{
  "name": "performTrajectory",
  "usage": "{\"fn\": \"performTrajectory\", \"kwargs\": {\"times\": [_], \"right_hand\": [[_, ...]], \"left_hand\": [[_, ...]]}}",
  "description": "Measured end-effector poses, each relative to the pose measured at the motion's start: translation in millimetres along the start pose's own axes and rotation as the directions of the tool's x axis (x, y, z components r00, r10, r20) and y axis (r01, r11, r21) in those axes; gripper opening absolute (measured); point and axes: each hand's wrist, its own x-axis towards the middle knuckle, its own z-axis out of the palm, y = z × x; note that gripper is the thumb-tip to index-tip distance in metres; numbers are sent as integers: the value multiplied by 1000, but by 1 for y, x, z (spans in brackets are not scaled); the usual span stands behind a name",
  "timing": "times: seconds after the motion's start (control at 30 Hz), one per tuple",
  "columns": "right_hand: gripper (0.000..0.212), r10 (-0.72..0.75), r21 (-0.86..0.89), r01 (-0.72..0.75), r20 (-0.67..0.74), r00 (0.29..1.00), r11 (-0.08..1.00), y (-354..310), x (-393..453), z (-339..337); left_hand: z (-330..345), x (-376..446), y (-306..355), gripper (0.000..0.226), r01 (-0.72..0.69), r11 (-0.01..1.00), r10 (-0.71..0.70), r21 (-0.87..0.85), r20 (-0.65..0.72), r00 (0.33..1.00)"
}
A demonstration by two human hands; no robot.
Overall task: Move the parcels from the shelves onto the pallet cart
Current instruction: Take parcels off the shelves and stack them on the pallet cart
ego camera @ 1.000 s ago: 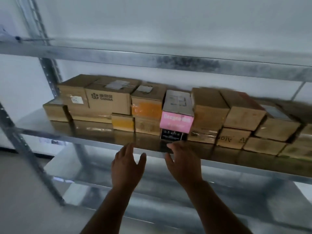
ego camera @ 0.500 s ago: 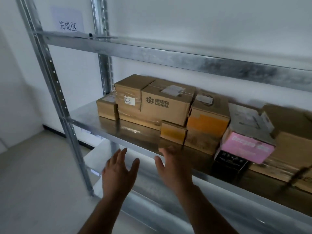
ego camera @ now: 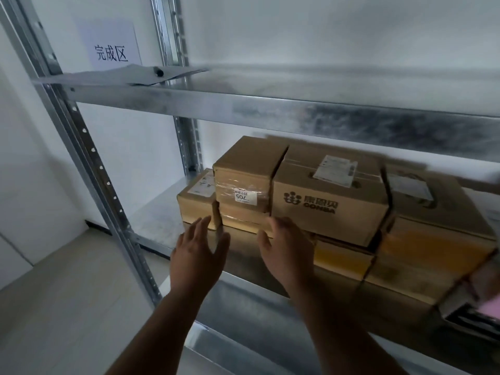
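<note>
Brown cardboard parcels (ego camera: 330,201) sit stacked on the galvanised steel middle shelf (ego camera: 159,220), their row running from 9 toward 3 o'clock, printed short faces toward the camera. The left hand (ego camera: 198,255) and right hand (ego camera: 288,250) hover at 6 o'clock, fingers spread, holding nothing. A white paper sign (ego camera: 111,47) hangs at 11 o'clock.

left hand (ego camera: 198,251) spread | right hand (ego camera: 288,249) spread | parcels (ego camera: 328,201) on shelf (ego camera: 154,223)
</note>
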Motion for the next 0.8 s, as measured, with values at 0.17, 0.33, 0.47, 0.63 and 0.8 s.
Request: {"fn": "performTrajectory", "kwargs": {"times": [0.17, 0.33, 0.47, 0.63, 0.8], "right_hand": [[41, 50, -18, -50, -16, 999, 999, -15, 24, 18], [39, 244, -42, -252, -133, 961, 967, -34, 49, 31], [45, 397, 10, -401, -166, 903, 916, -51, 64, 36], [58, 525, 57, -525, -188, 830, 849, -74, 77, 39], [39, 633, 245, -595, -119, 765, 765, -86, 85, 40]], "left_hand": [[11, 51, -30, 58, -32, 999, 32, 0, 76, 997], [12, 112, -43, 52, -137, 986, 148, -95, 117, 982], [9, 158, -48, 40, -280, 924, 326, -261, 152, 933], [7, 200, -45, 53, -215, 913, 334, -347, 336, 881], [12, 223, -37, 30, -269, 882, 406, -388, 331, 852]]}}
